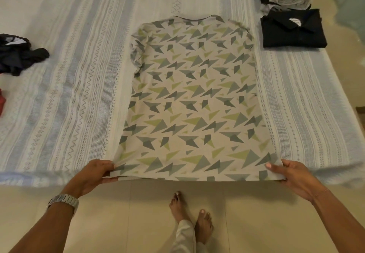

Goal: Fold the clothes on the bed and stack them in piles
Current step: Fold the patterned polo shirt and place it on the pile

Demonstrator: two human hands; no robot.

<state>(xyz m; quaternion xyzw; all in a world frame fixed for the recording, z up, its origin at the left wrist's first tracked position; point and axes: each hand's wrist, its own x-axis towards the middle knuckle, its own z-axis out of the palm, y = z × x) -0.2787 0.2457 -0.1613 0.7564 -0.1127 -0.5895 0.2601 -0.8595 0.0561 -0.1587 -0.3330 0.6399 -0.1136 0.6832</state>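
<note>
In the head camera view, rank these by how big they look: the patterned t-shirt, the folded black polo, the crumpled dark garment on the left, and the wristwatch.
1. patterned t-shirt, by far the largest
2. folded black polo
3. crumpled dark garment, close to the polo; it runs off the frame edge, so this order is unsure
4. wristwatch, the smallest

Warm dim indoor light, soft shadows, wide-angle bowing, blurred edges
</note>
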